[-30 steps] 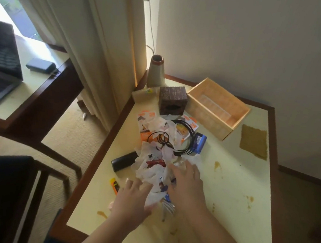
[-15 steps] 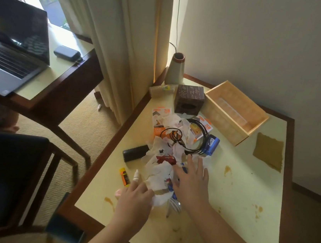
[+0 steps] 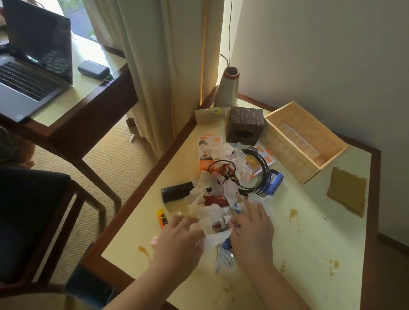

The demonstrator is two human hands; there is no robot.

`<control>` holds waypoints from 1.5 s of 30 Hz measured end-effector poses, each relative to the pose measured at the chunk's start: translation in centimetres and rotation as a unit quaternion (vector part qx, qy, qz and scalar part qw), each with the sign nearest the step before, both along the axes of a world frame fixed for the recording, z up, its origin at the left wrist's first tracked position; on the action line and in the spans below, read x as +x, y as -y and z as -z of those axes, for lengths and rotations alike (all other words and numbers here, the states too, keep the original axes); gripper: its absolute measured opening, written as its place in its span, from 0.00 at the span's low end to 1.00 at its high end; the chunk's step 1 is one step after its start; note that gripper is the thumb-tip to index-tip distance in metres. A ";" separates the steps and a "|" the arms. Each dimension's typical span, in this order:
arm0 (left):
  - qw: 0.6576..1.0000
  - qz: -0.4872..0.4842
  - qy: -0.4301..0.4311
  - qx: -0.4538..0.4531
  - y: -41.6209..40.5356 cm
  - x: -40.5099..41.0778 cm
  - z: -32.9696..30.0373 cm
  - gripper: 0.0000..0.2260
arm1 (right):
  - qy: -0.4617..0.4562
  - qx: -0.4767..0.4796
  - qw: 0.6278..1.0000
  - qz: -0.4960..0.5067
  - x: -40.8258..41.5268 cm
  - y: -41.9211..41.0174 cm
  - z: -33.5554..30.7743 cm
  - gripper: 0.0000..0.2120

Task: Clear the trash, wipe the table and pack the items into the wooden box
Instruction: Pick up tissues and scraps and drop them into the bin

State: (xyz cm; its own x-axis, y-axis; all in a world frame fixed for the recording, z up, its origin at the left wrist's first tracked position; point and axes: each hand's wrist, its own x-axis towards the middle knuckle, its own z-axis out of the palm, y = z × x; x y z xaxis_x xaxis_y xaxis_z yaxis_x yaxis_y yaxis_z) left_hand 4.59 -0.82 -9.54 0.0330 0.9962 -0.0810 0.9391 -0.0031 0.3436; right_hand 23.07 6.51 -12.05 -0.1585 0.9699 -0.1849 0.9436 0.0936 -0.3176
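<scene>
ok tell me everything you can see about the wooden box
The wooden box is a pale, light-wood rectangular tray with thin walls and no lid, open side up. It sits flat at the table's far edge by the wall, turned at an angle. Something clear seems to lie inside. A dark carved cube stands at its left end.

The left hand (image 3: 178, 244) and right hand (image 3: 252, 235) cover the near part of the tissue pile (image 3: 213, 207), so their grip and whatever lies beneath cannot be told, the print on the orange cards (image 3: 208, 142) is unreadable, and the laptop (image 3: 26, 66) runs off the left edge.
</scene>
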 end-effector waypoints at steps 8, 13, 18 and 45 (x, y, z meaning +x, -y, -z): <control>0.995 -0.007 -0.015 -0.094 -3.3 1.1 3.4 0.09 | -0.108 0.072 0.988 0.090 1.2 2.4 -2.1 0.03; 0.997 -0.054 0.035 -0.047 -2.5 0.9 4.7 0.11 | -0.131 0.093 0.984 0.081 0.9 3.3 -2.8 0.05; 0.990 -0.060 0.117 0.049 -0.5 -0.6 2.4 0.09 | -0.169 0.100 0.978 0.066 -1.1 3.5 -4.2 0.04; 0.687 -0.639 0.346 -0.011 24.7 -28.5 19.4 0.09 | -0.373 -0.137 0.913 -0.097 -38.6 24.4 15.3 0.05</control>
State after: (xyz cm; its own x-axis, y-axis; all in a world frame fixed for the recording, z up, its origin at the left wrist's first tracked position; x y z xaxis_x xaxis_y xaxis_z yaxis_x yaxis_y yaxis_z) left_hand -23.86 -25.50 -28.93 -0.8296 0.2460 -0.5013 -0.2177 0.6842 0.6960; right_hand -15.54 -17.89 -27.32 -0.5023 0.8443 -0.1868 0.4301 0.0564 -0.9010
